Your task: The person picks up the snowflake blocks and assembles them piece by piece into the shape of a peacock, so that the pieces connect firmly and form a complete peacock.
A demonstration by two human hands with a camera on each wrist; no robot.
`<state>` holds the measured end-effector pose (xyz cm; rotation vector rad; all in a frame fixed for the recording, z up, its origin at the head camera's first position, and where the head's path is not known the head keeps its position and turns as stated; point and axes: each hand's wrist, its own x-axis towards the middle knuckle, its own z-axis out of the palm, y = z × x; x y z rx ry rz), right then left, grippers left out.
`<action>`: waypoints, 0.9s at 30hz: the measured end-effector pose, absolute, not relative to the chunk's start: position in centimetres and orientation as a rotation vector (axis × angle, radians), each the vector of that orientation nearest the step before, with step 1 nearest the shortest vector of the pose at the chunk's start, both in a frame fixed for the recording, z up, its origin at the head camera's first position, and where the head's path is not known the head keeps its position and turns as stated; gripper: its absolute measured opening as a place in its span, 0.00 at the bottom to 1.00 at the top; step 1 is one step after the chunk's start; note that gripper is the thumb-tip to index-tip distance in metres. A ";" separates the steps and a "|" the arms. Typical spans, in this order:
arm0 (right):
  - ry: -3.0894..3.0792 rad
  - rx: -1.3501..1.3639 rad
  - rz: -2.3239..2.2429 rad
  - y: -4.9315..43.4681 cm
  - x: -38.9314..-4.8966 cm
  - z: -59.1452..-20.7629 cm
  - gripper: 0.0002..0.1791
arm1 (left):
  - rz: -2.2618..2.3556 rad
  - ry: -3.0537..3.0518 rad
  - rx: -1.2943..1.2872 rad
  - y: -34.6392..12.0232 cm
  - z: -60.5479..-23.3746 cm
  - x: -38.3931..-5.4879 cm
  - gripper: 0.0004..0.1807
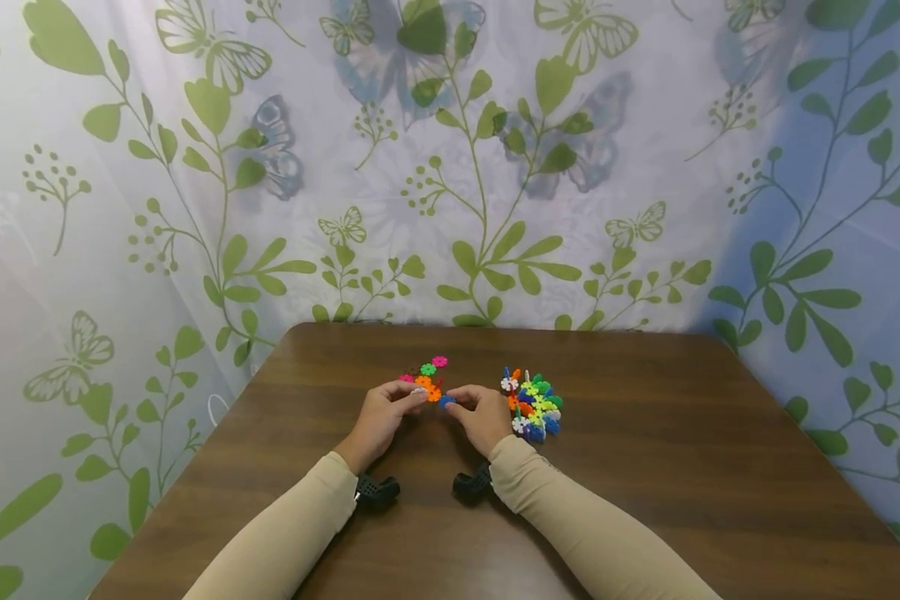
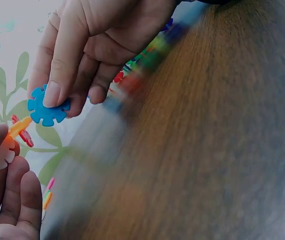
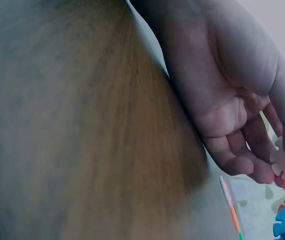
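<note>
My left hand (image 1: 381, 418) pinches a white notched flower disc (image 2: 0, 157) between thumb and fingers. An orange disc (image 2: 18, 128) sticks out from it, joined edge-on, with a red disc (image 2: 24, 133) attached behind. Facing it, my right hand (image 1: 486, 417) pinches a blue notched disc (image 2: 46, 111) by thumb and fingertips. The blue disc is right by the orange one's edge and overlaps the red one in the right wrist view. Both hands are close together over the brown table.
Beyond the hands lie more flower discs, among them a green disc (image 1: 427, 369) and a pink disc (image 1: 440, 361). A pile of mixed discs (image 1: 536, 404) sits beside the right hand on the wooden table (image 1: 645, 467). A leaf-patterned curtain (image 1: 480, 167) hangs behind the table.
</note>
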<state>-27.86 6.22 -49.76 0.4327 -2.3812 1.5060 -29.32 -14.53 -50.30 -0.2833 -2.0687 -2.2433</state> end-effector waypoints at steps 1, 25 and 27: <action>-2.383 0.427 1.494 6.2 -27.8 -49.8 0.08 | -2.244 -2.072 -0.282 -14.5 -50.3 -29.3 0.14; -2.327 0.524 1.184 5.3 -26.8 -49.0 0.06 | -2.133 -2.358 -0.362 -15.2 -50.0 -29.6 0.15; -2.324 0.518 1.146 5.1 -26.8 -49.0 0.07 | -2.102 -2.371 -0.360 -15.1 -49.8 -29.5 0.15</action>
